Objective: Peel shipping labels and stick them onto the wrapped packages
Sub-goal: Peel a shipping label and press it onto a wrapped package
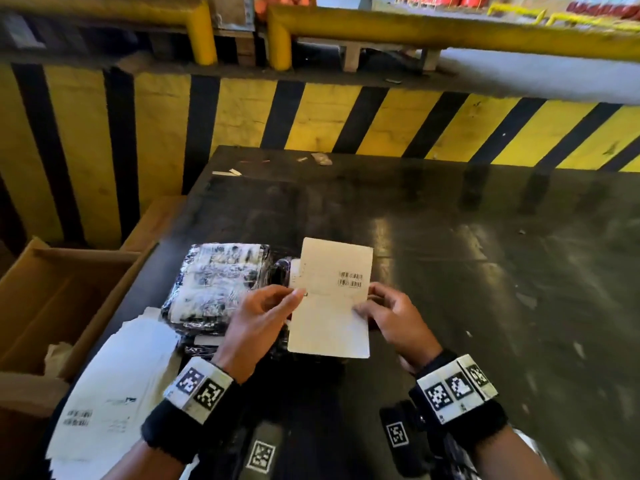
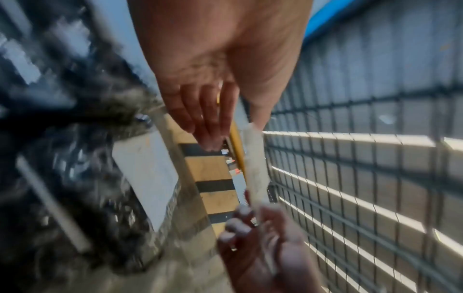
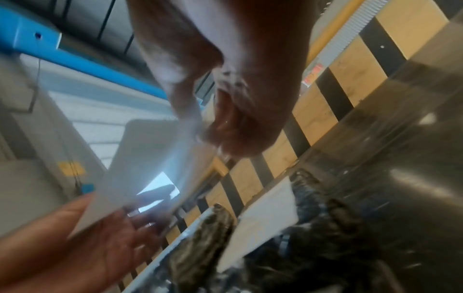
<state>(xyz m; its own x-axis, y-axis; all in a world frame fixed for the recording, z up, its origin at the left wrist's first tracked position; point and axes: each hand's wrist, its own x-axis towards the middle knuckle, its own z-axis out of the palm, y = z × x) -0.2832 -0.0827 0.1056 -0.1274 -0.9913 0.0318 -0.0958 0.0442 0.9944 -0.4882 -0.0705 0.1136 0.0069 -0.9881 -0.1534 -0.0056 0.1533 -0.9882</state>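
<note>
Both hands hold one white label sheet (image 1: 332, 299) with two small barcodes upright over the black table. My left hand (image 1: 296, 296) pinches its left edge and my right hand (image 1: 361, 308) pinches its right edge. The left wrist view shows the sheet (image 2: 255, 164) edge-on between my left hand (image 2: 213, 136) and the right hand's fingertips (image 2: 240, 216). In the right wrist view the sheet (image 3: 150, 162) runs from my right hand (image 3: 208, 136) down to the left palm. A package in shiny wrap (image 1: 214, 282) lies left of the sheet. Behind the sheet lies another package carrying a white label (image 3: 265, 222).
A stack of label sheets (image 1: 114, 386) lies at the table's near left corner. An open cardboard box (image 1: 52, 306) stands left of the table (image 1: 485, 271). A yellow-and-black striped wall (image 1: 346, 116) runs along the far edge, with paper scraps (image 1: 320, 158) near it.
</note>
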